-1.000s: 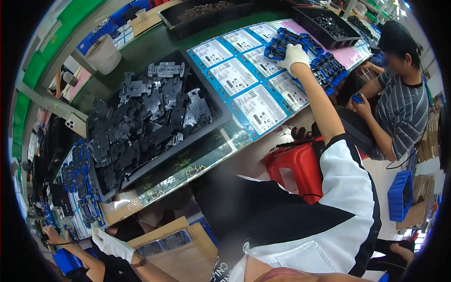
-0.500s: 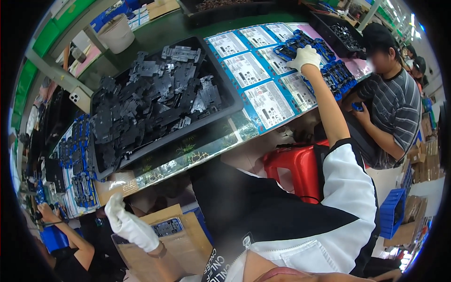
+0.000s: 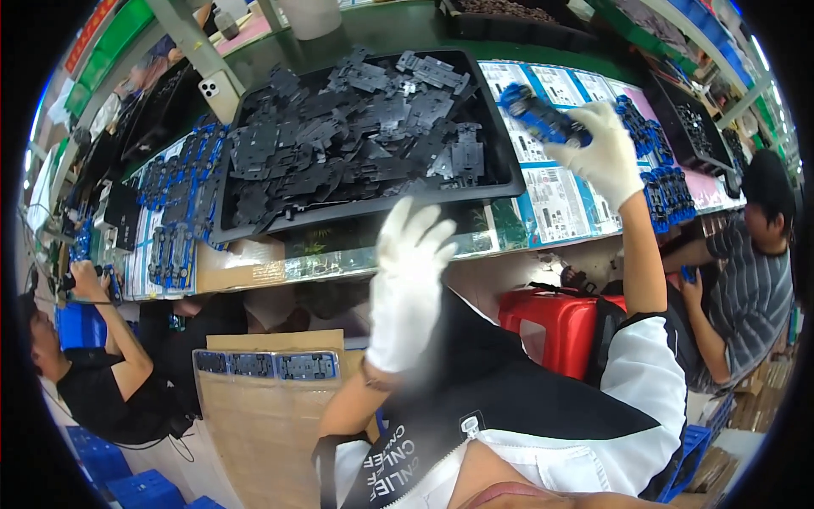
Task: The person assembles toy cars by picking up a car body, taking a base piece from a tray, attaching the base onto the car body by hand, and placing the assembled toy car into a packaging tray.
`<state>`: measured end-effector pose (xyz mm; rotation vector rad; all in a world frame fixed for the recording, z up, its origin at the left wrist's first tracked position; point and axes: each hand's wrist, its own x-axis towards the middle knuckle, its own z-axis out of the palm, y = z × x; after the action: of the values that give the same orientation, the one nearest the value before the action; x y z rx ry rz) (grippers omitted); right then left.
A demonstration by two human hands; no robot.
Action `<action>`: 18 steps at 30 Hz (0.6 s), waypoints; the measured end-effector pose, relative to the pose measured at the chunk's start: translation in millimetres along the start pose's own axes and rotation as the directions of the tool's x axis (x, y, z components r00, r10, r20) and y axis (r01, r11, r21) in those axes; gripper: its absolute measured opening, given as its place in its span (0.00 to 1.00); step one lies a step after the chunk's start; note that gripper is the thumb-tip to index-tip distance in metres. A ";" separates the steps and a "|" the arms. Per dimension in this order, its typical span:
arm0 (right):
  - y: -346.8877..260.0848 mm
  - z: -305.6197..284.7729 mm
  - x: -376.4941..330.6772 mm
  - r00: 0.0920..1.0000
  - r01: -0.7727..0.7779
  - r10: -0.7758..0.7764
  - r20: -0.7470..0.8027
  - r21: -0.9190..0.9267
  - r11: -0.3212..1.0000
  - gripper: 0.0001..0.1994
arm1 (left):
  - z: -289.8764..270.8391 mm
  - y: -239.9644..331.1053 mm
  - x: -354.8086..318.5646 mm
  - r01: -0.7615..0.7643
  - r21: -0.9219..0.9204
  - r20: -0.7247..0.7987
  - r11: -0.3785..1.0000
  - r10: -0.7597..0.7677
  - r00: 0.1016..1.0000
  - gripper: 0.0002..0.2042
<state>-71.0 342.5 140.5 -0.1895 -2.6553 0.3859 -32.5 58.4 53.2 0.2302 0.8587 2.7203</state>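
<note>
My right hand (image 3: 607,157), in a white glove, grips a blue toy car (image 3: 536,116) with black parts and holds it above the printed cards (image 3: 555,199). Gloved too, my left hand (image 3: 409,288) is raised with fingers spread and nothing in it, by the near rim of a large black tray (image 3: 365,216). Loose black plastic chassis plates (image 3: 348,136) are heaped in that tray. More blue toy cars (image 3: 666,197) stand close together on the cards to the right of my right hand.
Blue car parts (image 3: 174,254) lie left of the tray, beside a phone (image 3: 219,95). Below the table are a cardboard box (image 3: 271,424) and a red stool (image 3: 551,327). Co-workers sit at the left (image 3: 102,373) and right (image 3: 750,297). A black bin (image 3: 691,119) stands far right.
My right hand has lifted a blue toy car off the cards and brought it toward the tray. My left hand has risen toward the tray, its fingers spreading. The view has turned.
</note>
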 end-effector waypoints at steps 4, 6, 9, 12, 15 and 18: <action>-73.7 12.2 -23.5 0.919 0.302 -0.356 0.167 0.282 0.911 0.29 | 26.8 -18.1 14.6 -0.102 -0.312 -0.098 0.945 0.074 0.992 0.38; -100.1 26.2 -34.8 0.863 0.405 -0.474 0.174 0.323 0.855 0.34 | 21.4 -15.6 7.4 -0.253 0.293 -0.140 0.922 0.303 0.943 0.37; -118.1 37.0 -32.4 0.796 0.467 -0.545 0.263 0.305 0.830 0.32 | -4.5 -8.6 -4.8 -0.248 0.968 0.171 0.037 0.624 0.762 0.31; -124.1 51.1 10.4 0.806 0.387 -0.523 0.278 0.421 0.821 0.30 | -19.8 6.1 -5.7 -0.236 0.795 -0.181 0.559 0.591 0.786 0.30; -115.3 111.1 81.4 0.898 0.238 -0.253 0.359 0.086 0.967 0.35 | -26.0 16.6 -4.8 -0.209 0.093 -0.512 0.973 0.227 0.828 0.32; -113.9 150.4 123.8 0.871 0.103 -0.058 0.488 -0.066 0.992 0.38 | -19.3 28.1 -8.2 -0.157 -0.042 -0.415 0.987 0.125 0.901 0.38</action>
<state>-256.8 222.4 96.1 -0.0047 -3.1699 0.3173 -35.3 23.4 53.4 -0.3251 0.8690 2.9845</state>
